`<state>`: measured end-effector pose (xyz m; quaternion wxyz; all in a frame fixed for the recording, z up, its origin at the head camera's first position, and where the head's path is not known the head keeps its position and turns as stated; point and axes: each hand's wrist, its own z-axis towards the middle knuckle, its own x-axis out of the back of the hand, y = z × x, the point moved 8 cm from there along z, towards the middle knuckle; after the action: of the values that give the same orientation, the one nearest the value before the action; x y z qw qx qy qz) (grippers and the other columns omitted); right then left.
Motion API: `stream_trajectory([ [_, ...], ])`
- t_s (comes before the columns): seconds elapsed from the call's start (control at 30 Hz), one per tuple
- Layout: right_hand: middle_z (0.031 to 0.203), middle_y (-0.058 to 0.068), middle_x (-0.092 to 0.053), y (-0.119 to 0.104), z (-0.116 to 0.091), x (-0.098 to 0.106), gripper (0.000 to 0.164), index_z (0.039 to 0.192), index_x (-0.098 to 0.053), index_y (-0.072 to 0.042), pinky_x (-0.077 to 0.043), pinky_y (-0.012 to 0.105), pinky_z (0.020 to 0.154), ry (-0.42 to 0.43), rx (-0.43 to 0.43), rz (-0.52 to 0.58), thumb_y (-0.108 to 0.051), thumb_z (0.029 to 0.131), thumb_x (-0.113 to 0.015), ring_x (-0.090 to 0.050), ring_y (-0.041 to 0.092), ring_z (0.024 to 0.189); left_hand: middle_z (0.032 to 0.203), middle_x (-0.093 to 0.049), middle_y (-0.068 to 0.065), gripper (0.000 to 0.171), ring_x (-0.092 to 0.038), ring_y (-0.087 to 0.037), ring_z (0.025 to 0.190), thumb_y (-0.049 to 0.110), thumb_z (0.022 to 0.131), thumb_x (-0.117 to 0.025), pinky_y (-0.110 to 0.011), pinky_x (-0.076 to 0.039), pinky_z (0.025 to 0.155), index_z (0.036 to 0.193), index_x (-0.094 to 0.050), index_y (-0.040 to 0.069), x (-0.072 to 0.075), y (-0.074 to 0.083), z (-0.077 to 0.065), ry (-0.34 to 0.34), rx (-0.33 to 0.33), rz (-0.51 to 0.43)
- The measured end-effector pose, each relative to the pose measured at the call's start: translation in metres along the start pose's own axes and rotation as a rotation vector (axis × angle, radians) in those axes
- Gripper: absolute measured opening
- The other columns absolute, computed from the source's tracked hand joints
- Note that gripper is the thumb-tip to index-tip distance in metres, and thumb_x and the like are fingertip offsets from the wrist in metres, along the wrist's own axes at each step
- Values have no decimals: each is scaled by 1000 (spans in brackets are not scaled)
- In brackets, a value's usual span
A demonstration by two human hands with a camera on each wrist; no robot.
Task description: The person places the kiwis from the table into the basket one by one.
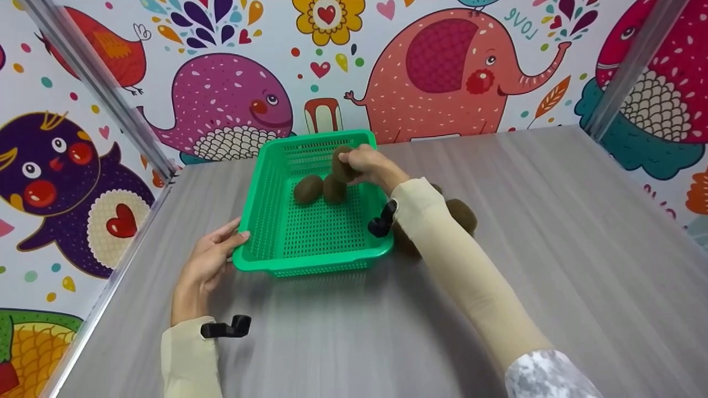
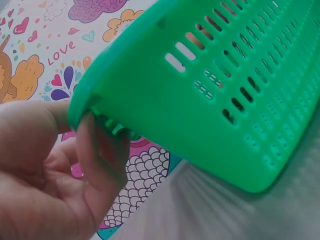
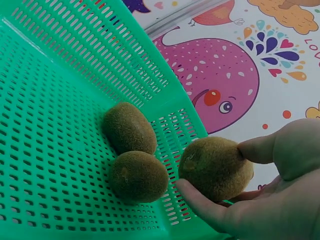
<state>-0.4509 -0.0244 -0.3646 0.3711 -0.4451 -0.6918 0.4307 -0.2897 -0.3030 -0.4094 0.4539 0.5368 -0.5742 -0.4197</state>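
- wall with cartoon animals [image 1: 232, 105] behind and to both sides: purple whale, pink elephant, dark bird; metal posts [image 1: 97, 83] standing at the corners.
- grey wood-grain counter [image 1: 553, 232] carrying everything, running from the wall to the near edge.
- green slotted basket [image 1: 287, 243] lying left of centre on the counter, long side pointing toward the wall, near left corner just at the left hand.
- right arm in a beige sleeve [image 1: 459, 260] stretching over the basket's right rim, a black clip at the wrist.
- left hand [image 1: 207, 265] resting on the counter at the basket's near left corner; fingers [image 2: 97, 150] relaxed and close together, thumb touching the rim, tips tucked against the underside of the rim in the left wrist view, not gripping it.
- right hand [image 1: 370, 166] raised above the far right part of the basket; thumb and fingers [image 3: 200, 200] curled round and pinching a kiwi.
- held kiwi [image 3: 216, 167] brown and fuzzy, in the air over the basket, just beside the two lying inside but not touching them.
- two kiwis in the basket [image 1: 308, 189] and [image 1: 333, 189], lying side by side on the slotted floor toward the far end, touching each other.
- more kiwis on the counter [image 1: 463, 214] right of the basket, partly hidden behind the right sleeve; number cannot be told.
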Motion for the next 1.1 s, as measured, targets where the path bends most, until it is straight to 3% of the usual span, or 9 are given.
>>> stream_trajectory([
  [0.13, 154, 15, -30, 3, -1, -2, 67, 160, -9, -4, -51, 47, 106, 3, -20, -38, -19, 107, -47, -46, 33, 132, 119, -65, 7, 68, -72, -4, 88, 22, 102, -60, -23, -61, 73, 160, -26, 12, 0, 1, -1, 0, 1, 7],
  [0.27, 151, 16, -35, 5, -1, -4, 59, 158, -19, -2, -51, 46, 105, 29, -33, -46, -15, 107, -46, -48, 32, 130, 114, -67, 9, 68, -72, -5, 87, 21, 102, -60, -23, -61, 73, 160, -26, 11, 0, 1, -1, 4, -3, 3],
  [0.57, 153, 14, -35, 7, -1, -8, 53, 155, -24, 0, -36, 49, 119, 17, -44, -92, -5, 105, -40, -38, 28, 141, 111, -69, 10, 67, -72, -5, 87, 20, 102, -60, -24, -61, 73, 159, -27, 11, -2, 0, -1, -3, 0, -13],
  [0.8, 127, 10, -39, 0, -9, -6, 30, 128, -38, 1, -35, 47, 121, 4, -8, -102, -5, 99, -46, -43, 26, 129, 116, -67, 8, 69, -72, -5, 88, 22, 101, -61, -24, -61, 74, 159, -26, 11, -1, 2, -1, -2, -5, -3],
  [0.97, 151, 11, -41, -11, -19, -5, 43, 145, -44, 1, -34, 46, 121, -17, 31, -109, -13, 104, -48, -38, 25, 144, 117, -66, 8, 68, -72, -5, 89, 21, 102, -61, -23, -61, 74, 159, -26, 12, 0, 2, -2, 2, 0, 4],
  [1.1, 155, 10, -40, -18, -32, -2, 43, 144, -48, 0, -37, 45, 120, -43, 54, -108, -16, 104, -50, -37, 25, 147, 118, -64, 8, 68, -71, -4, 90, 22, 102, -61, -23, -60, 74, 159, -27, 12, 0, 2, -2, 3, -2, 15],
])
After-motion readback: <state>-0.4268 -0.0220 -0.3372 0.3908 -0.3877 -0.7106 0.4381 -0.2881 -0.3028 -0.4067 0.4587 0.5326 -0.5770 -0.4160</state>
